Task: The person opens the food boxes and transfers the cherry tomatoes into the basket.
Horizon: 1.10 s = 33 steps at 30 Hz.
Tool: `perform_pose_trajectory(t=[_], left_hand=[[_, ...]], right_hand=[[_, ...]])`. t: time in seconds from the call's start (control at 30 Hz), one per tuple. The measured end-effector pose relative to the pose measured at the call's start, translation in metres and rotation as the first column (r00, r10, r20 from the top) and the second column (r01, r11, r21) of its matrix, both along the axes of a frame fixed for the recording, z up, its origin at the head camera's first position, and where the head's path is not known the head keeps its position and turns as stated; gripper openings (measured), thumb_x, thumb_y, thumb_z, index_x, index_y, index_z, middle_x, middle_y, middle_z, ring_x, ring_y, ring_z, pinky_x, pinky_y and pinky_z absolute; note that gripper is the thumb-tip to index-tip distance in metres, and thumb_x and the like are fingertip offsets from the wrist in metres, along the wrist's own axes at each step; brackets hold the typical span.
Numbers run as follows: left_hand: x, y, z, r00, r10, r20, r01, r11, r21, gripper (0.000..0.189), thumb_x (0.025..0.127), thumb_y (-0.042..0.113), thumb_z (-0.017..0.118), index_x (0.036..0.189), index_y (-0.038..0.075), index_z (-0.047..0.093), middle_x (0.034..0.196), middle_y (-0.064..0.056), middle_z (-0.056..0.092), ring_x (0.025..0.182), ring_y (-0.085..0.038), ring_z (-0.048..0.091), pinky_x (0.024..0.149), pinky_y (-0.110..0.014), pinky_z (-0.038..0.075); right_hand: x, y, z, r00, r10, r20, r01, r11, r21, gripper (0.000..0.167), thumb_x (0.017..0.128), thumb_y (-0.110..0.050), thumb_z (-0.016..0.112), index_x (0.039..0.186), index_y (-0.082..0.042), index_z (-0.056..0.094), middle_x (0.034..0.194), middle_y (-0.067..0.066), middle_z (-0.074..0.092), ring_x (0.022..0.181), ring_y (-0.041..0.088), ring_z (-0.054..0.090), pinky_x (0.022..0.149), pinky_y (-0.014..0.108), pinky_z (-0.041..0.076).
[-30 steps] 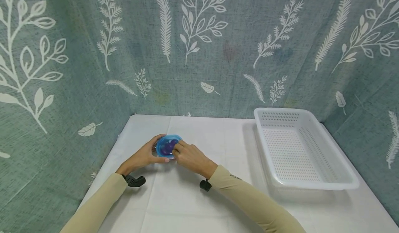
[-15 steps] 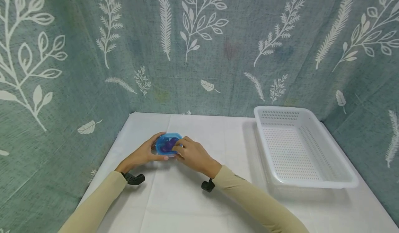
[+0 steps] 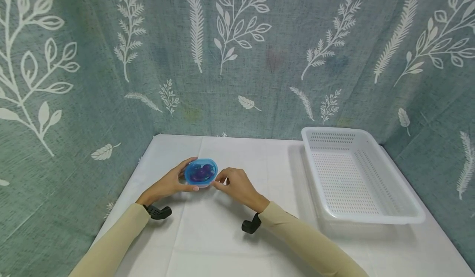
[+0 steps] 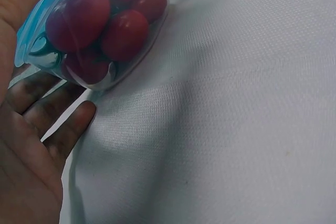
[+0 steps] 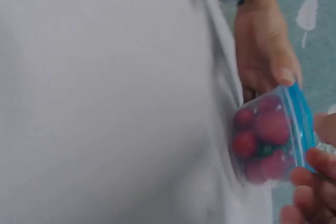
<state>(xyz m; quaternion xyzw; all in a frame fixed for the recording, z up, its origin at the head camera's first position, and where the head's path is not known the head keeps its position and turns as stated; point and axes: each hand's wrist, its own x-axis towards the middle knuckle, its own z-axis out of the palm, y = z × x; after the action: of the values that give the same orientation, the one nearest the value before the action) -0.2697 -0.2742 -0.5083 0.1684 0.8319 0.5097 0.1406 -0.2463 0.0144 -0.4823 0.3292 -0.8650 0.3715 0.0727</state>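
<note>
A small clear plastic container (image 5: 262, 148) with a blue lid (image 3: 208, 162) stands tilted on the white cloth. Several round red fruits, which look like cherry tomatoes (image 4: 126, 35), fill it and show purple through the lid in the head view. My left hand (image 3: 173, 181) holds the container from the left, thumb at the near side and fingers at the far side. At the container's right edge is my right hand (image 3: 237, 185), fingers loosely bent. In the right wrist view its fingertips (image 5: 320, 162) are at the lid's edge, with a gap between thumb and index finger.
A large white perforated basket (image 3: 356, 219) stands on the right part of the white-covered table (image 3: 219, 244). Grey-green curtain (image 3: 274, 104) with white leaf prints hangs behind the table and along both sides.
My right hand has drawn back to the right from over the lid to the container's edge, so more of the lid shows. My left hand keeps its hold.
</note>
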Motion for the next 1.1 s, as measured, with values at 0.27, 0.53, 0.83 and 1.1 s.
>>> perform_pose_trajectory(t=[0.27, 0.53, 0.83, 1.1], left_hand=[[0.001, -0.001, 0.0, 1.0, -0.007, 0.02, 0.006, 1.0, 0.008, 0.109, 0.083, 0.035, 0.089, 0.165, 0.03, 0.018, 0.164, -0.011, 0.031, 0.151, -0.04, 0.027, 0.113, -0.068, 0.033], [0.0, -0.002, -0.002, 1.0, -0.02, -0.015, 0.021, 1.0, 0.016, 0.106, 0.083, 0.033, 0.09, 0.164, 0.03, 0.022, 0.164, -0.008, 0.031, 0.151, -0.043, 0.025, 0.114, -0.072, 0.029], [0.0, -0.003, -0.004, 0.999, -0.027, -0.025, 0.027, 0.999, 0.024, 0.106, 0.083, 0.033, 0.089, 0.165, 0.031, 0.022, 0.165, -0.005, 0.03, 0.152, -0.042, 0.025, 0.115, -0.071, 0.028], [0.0, -0.003, -0.004, 1.0, -0.008, -0.003, 0.008, 1.0, 0.015, 0.108, 0.082, 0.036, 0.09, 0.165, 0.033, 0.022, 0.166, -0.004, 0.029, 0.152, -0.039, 0.025, 0.115, -0.07, 0.028]], right_hand=[[0.005, -0.005, -0.002, 0.965, 0.03, 0.26, -0.007, 0.996, -0.088, 0.016, 0.098, -0.032, 0.072, 0.099, -0.019, 0.082, 0.087, -0.012, 0.073, 0.073, 0.006, 0.064, 0.066, 0.022, 0.054], [0.011, -0.01, -0.004, 0.834, 0.053, 0.549, 0.092, 0.968, -0.233, 0.032, 0.099, -0.038, 0.071, 0.103, -0.008, 0.081, 0.09, 0.007, 0.076, 0.07, 0.026, 0.065, 0.062, 0.035, 0.057], [0.013, -0.014, -0.007, 0.763, 0.079, 0.642, 0.158, 0.94, -0.303, 0.036, 0.097, -0.04, 0.073, 0.101, -0.005, 0.081, 0.088, 0.008, 0.075, 0.058, 0.013, 0.052, 0.06, 0.035, 0.054], [0.014, -0.018, -0.005, 0.721, 0.115, 0.683, 0.204, 0.907, -0.368, 0.041, 0.096, -0.039, 0.074, 0.099, 0.001, 0.08, 0.089, 0.013, 0.074, 0.061, 0.013, 0.05, 0.06, 0.029, 0.049]])
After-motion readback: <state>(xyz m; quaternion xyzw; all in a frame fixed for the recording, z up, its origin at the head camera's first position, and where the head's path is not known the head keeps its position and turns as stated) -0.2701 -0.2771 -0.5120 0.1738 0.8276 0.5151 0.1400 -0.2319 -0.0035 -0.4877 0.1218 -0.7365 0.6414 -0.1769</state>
